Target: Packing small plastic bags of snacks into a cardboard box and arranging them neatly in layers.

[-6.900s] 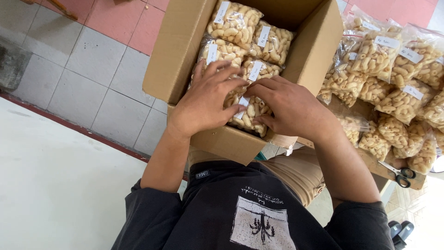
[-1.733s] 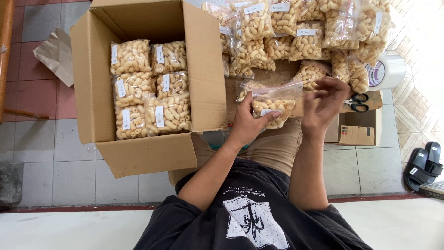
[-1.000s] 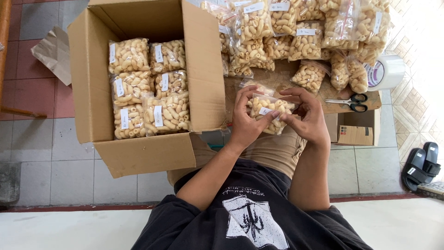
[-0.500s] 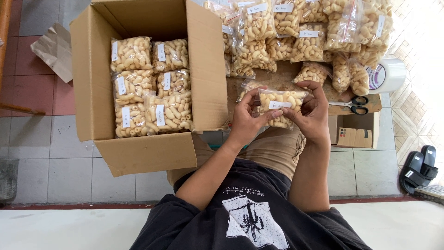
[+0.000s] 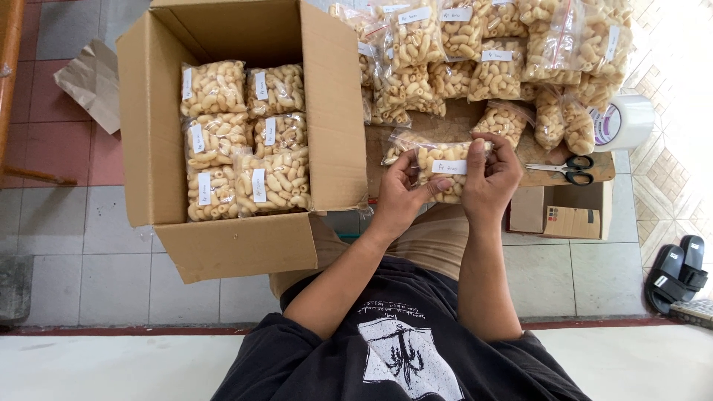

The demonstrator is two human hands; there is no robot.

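Observation:
Both hands hold one clear bag of pale curled snacks [image 5: 443, 170] with a white label, over my lap and the near edge of a low wooden board [image 5: 460, 119]. My left hand [image 5: 402, 194] grips the bag's left side, thumb on its front. My right hand [image 5: 493, 178] pinches its right end near the label. An open cardboard box [image 5: 327, 111] stands to the left, with several matching bags [image 5: 241, 141] laid flat inside in two columns. A heap of the same bags [image 5: 483, 44] lies on the board beyond my hands.
Black-handled scissors [image 5: 568, 168] and a roll of clear tape [image 5: 622, 122] lie right of my hands. A small cardboard box [image 5: 568, 217] sits under the board's right end. Black sandals [image 5: 677, 271] rest on the tiled floor at the far right; a brown paper scrap [image 5: 93, 74] lies at left.
A few seconds ago both hands were pressing bags down inside the box. Since then they took a bag from the heap and turned it label-up in front of me.

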